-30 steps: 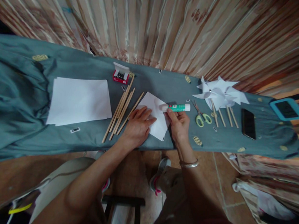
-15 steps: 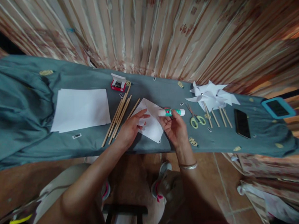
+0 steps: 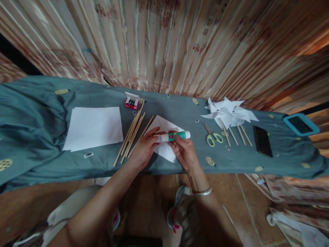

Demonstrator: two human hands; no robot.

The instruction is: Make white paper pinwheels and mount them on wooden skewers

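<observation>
A white and green glue stick lies level in my right hand, whose thumb and fingers are closed around it. My left hand is closed on the pale glue stick cap at the stick's left end. Whether the cap is fully seated cannot be made out. Below both hands rests a folded white paper on the cloth, partly covered by my fingers. Several thin wooden sticks lie just left of my left hand.
A stack of white paper lies at left. An opened red box of small dark pieces stands behind the sticks. To the right are green-handled scissors, white paper pinwheels, a black phone and a blue-framed device.
My right hand has brought the glue stick left, and its end now meets the cap in my left hand. The camera view has shifted slightly.
</observation>
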